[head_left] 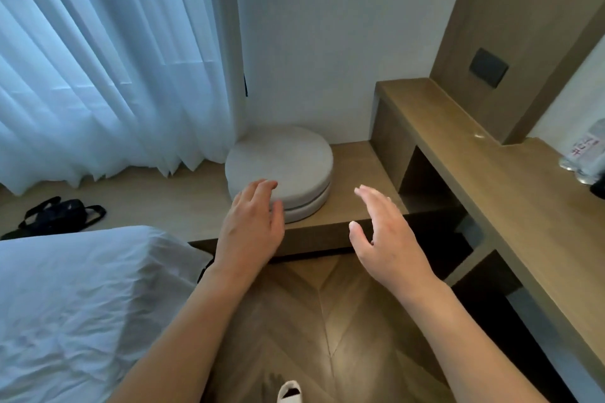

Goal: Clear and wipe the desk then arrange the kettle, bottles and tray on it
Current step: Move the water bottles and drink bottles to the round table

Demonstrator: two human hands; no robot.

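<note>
Both hands are reaching toward the cushions (280, 170) on the low ledge: left hand (250, 226) resting open-fingered on their near edge, right hand (381, 232) hovering open beside them. Desk (510, 186) and a bottle (586, 154) are sitting right of the cushions. Gripping both sides evenly should help keep the stack together.

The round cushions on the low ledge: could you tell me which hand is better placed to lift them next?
Left, probably. The left hand already rests its fingers on the front edge of the stacked round cushions, while the right hand hovers open beside them, over the ledge, touching nothing.
</note>
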